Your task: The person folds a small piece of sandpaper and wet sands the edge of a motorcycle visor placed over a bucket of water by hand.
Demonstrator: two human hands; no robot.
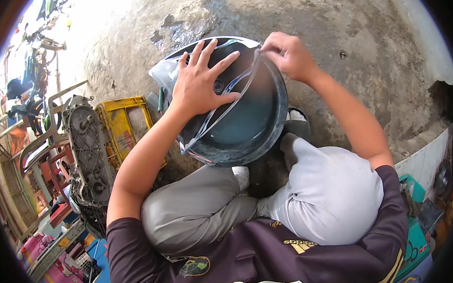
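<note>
A round black basin (280,113) holds murky water (245,123) on the ground before my knees. Across its left half lies a wide dark piece with a pale, partly see-through edge (165,73); I cannot make out its exact kind. My left hand (201,85) rests over this piece with its fingers spread, the thumb by the near edge strip. At the piece's upper right corner, my right hand (287,54) has its thumb and fingers pinched together by the basin rim. Blur there hides part of the corner.
An engine casing (87,148) and a yellow plastic crate (129,119) stand left of the basin. A green-handled tool (161,99) lies between crate and basin. Teal toolboxes (415,246) sit at the right. Stained concrete (357,51) stretches beyond the basin.
</note>
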